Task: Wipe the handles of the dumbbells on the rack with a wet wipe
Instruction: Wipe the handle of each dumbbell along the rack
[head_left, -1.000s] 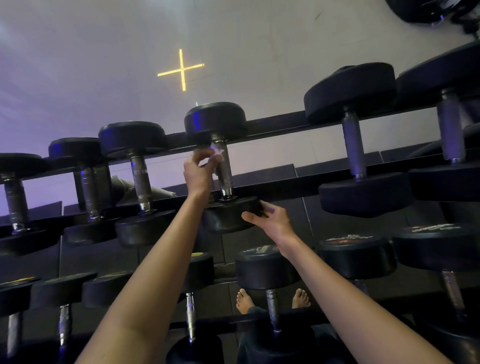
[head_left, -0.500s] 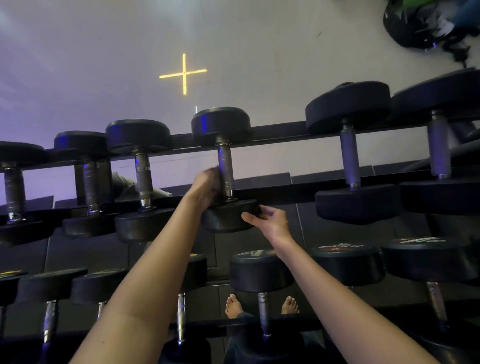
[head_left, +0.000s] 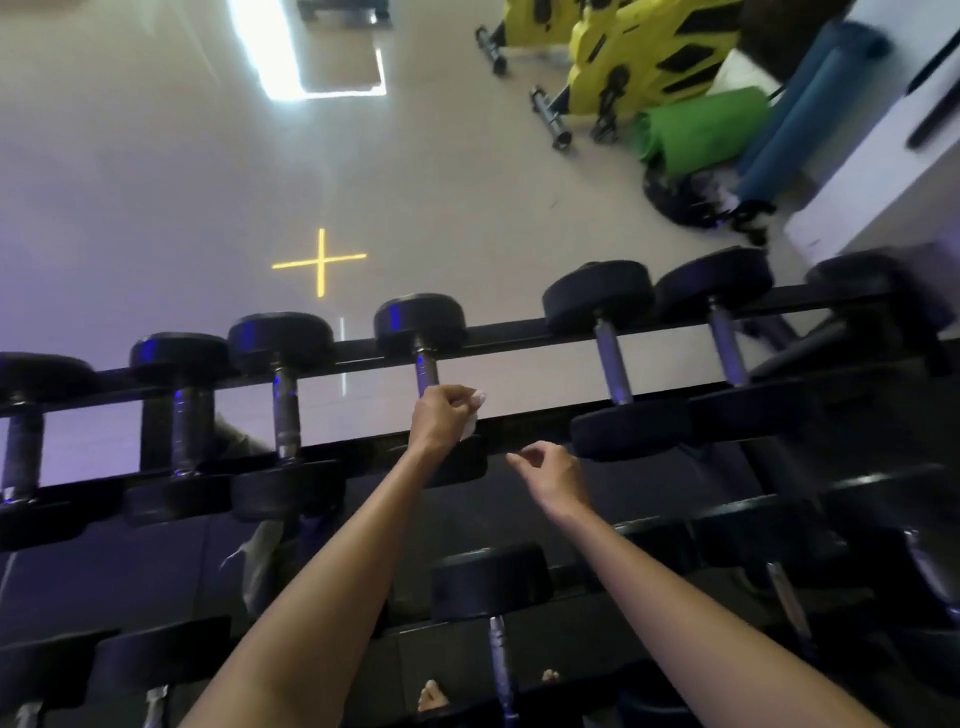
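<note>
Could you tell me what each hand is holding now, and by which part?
The left hand grips a wet wipe wrapped round the lower part of a top-row dumbbell handle; the right hand hovers loosely curled, holding nothing.

The heads (head_left: 420, 321) are black and dull, like rubber, and the handles (head_left: 613, 359) are shiny grey metal. The rack (head_left: 509, 329) bars are dark and smooth. The floor (head_left: 156, 182) is pale and glossy, and the wipe (head_left: 470, 424) looks white and soft.

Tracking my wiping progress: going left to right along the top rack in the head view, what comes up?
First dumbbell, second dumbbell, third dumbbell, left hand gripping the wipe at the fourth dumbbell, right hand, fifth dumbbell, sixth dumbbell.
</note>
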